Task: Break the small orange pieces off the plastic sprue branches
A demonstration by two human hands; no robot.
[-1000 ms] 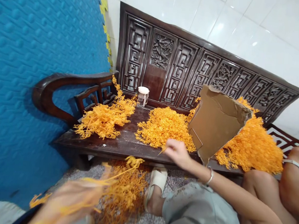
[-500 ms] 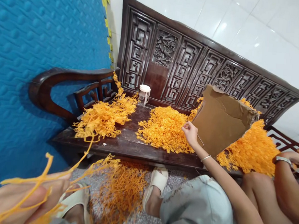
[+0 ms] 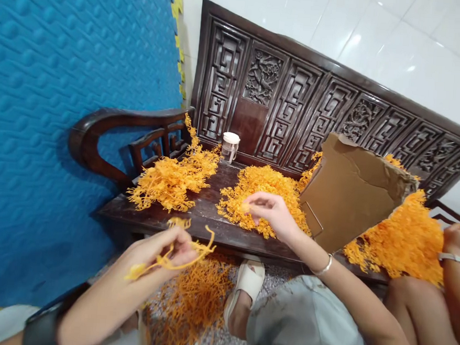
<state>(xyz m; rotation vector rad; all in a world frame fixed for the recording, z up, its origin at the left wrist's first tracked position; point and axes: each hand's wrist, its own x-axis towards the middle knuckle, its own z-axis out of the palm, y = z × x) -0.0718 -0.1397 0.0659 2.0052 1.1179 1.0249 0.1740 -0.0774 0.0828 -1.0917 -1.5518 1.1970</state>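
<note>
My left hand (image 3: 177,250) is closed around a thin orange plastic strand (image 3: 206,249), whose loose ends stick out on both sides of the fingers. It hangs above the floor, in front of the bench edge. My right hand (image 3: 268,212) pinches a small orange plastic piece (image 3: 245,207) between thumb and fingertips, over the middle orange pile (image 3: 266,180) of small pieces. To the left on the bench lies a heap of branching orange strands (image 3: 170,181). More loose strands (image 3: 193,306) lie on the floor between my feet.
The dark carved wooden bench (image 3: 208,205) runs across the view. A lidded clear cup (image 3: 230,147) stands near its back. A cardboard box (image 3: 354,192) leans beside another large orange pile (image 3: 410,235). At far right is another person's hand (image 3: 457,241). Blue matting (image 3: 40,127) lies left.
My left hand has moved up and right, carrying the strand toward the bench. My right hand has shifted left over the middle pile and now pinches a small orange piece.
</note>
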